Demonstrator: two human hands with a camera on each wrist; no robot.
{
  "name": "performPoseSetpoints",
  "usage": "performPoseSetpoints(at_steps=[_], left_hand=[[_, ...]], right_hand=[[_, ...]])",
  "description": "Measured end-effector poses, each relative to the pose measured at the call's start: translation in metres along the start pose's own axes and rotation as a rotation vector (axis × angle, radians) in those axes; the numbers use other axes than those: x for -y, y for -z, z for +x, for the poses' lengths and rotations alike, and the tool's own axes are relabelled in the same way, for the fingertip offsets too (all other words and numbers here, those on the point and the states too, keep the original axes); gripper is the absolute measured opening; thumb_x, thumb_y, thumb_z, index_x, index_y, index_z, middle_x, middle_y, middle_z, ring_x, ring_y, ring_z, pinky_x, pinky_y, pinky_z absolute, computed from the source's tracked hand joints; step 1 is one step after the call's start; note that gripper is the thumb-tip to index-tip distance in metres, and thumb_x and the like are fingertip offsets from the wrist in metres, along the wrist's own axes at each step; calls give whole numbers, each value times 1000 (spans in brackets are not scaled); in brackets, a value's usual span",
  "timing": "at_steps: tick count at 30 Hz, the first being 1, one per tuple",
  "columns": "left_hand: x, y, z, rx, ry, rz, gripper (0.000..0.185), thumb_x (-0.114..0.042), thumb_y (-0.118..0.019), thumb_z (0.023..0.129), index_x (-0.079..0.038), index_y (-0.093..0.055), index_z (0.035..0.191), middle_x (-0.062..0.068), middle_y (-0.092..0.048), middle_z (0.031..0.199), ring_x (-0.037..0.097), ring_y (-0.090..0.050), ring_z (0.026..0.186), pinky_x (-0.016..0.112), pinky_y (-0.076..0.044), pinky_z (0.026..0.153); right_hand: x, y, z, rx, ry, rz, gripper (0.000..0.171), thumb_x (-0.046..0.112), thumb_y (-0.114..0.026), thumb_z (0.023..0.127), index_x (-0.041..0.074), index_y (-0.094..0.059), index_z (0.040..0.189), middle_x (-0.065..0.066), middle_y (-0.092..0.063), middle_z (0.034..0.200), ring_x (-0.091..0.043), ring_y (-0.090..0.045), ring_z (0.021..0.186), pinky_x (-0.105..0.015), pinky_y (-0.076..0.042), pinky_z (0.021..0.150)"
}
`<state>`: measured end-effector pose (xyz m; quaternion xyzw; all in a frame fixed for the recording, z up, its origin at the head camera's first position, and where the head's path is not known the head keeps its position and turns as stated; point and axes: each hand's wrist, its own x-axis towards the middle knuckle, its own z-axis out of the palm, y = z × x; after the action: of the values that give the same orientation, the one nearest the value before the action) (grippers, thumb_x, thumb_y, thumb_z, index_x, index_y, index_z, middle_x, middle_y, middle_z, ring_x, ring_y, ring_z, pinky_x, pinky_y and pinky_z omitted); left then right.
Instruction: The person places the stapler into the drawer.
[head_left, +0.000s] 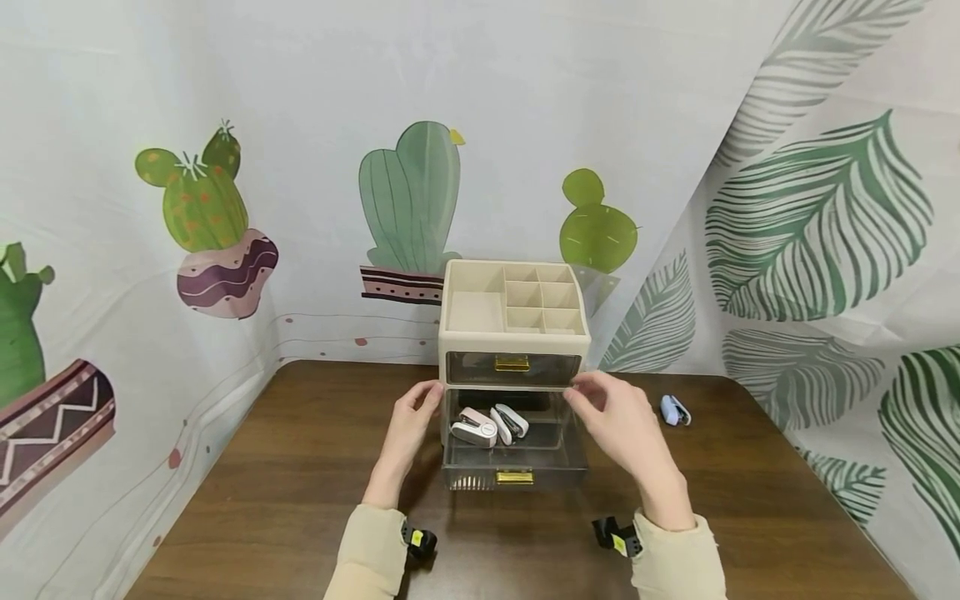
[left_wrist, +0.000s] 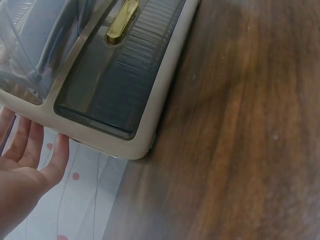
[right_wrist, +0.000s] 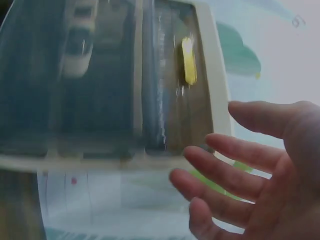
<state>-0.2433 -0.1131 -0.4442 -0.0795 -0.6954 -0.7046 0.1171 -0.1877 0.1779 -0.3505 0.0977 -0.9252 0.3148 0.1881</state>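
A cream desktop organizer (head_left: 514, 340) with smoky clear drawers stands between my hands. Its middle drawer (head_left: 551, 456) is pulled out and holds two small staplers, a pink-and-white stapler (head_left: 475, 427) and a white-and-grey stapler (head_left: 510, 423). My left hand (head_left: 411, 421) rests its fingertips on the organizer's left side, as the left wrist view also shows. At the right side, my right hand (head_left: 617, 417) has its fingers loosely spread, fingertips close by the front corner. In the right wrist view that hand (right_wrist: 245, 175) holds nothing.
A blue stapler (head_left: 675, 411) lies on the brown wooden table (head_left: 315, 475), right of the organizer. The top drawer (head_left: 480, 368) is closed, and so is the lower drawer (left_wrist: 107, 95). A printed cloth (head_left: 510, 75) hangs behind the table. Small compartments (head_left: 542, 296) top the organizer.
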Motion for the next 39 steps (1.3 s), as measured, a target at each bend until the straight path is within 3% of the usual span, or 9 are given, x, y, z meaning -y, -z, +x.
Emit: performPoseSetpoints(at_steps=[5,9,14,18,21,25,29,34,39], left_hand=[[-2,-1,-1,2,3,-1,28,-15,-59,100,8,-64,115,11,-66,102,18,-60,94,25,-51,80],[-2,-1,-1,3,0,5,28,-15,-58,100,8,-63,115,11,-66,102,14,-60,92,26,-51,81],[19,1,7,-3,0,-11,30,-19,-59,100,6,-64,116,11,-66,104,12,-59,92,28,-52,82],[31,0,10,-23,-4,1,32,-24,-60,99,3,-65,117,9,-66,105,12,-60,94,40,-52,88],[33,0,11,-35,-22,3,33,-26,-61,99,2,-66,116,10,-67,104,14,-61,94,51,-49,91],[32,-1,11,-34,-38,-6,34,-28,-61,99,2,-66,115,11,-66,104,14,-60,93,57,-46,92],[33,0,11,-32,-30,3,33,-27,-61,99,1,-67,115,11,-66,104,16,-60,94,54,-48,91],[33,1,13,-26,-19,7,33,-25,-60,99,2,-66,117,11,-67,105,24,-60,99,40,-52,88],[18,0,8,-1,-11,-21,31,-19,-60,99,6,-64,117,12,-67,104,21,-61,98,49,-50,91]], right_hand=[[-25,11,1,-108,-12,12,31,37,-61,97,10,-71,105,-3,-71,92,-21,-64,82,-41,-48,72],[-44,17,4,-178,-35,20,34,38,-59,98,7,-72,103,-7,-71,91,-25,-63,83,-42,-48,72],[-72,17,7,-205,-74,25,39,40,-55,100,5,-72,105,-13,-71,93,-30,-64,87,-46,-48,75],[-98,13,12,-211,-73,41,44,39,-46,104,3,-71,105,-18,-70,103,-38,-62,98,-52,-46,83],[-115,8,14,-211,-45,58,46,36,-40,106,2,-69,104,-21,-66,110,-41,-58,104,-54,-44,86],[-134,1,18,-212,-25,48,46,35,-38,107,1,-69,102,-21,-63,109,-41,-57,101,-54,-43,84],[-152,-3,22,-185,-38,24,47,35,-38,107,0,-69,101,-24,-60,113,-43,-54,105,-55,-40,88],[-173,-5,26,-123,-68,1,49,36,-39,106,-4,-67,107,-29,-56,120,-51,-44,116,-60,-32,96],[-194,-8,28,-36,-86,-66,50,35,-40,105,-9,-63,115,-32,-51,125,-54,-38,120,-65,-30,96]])
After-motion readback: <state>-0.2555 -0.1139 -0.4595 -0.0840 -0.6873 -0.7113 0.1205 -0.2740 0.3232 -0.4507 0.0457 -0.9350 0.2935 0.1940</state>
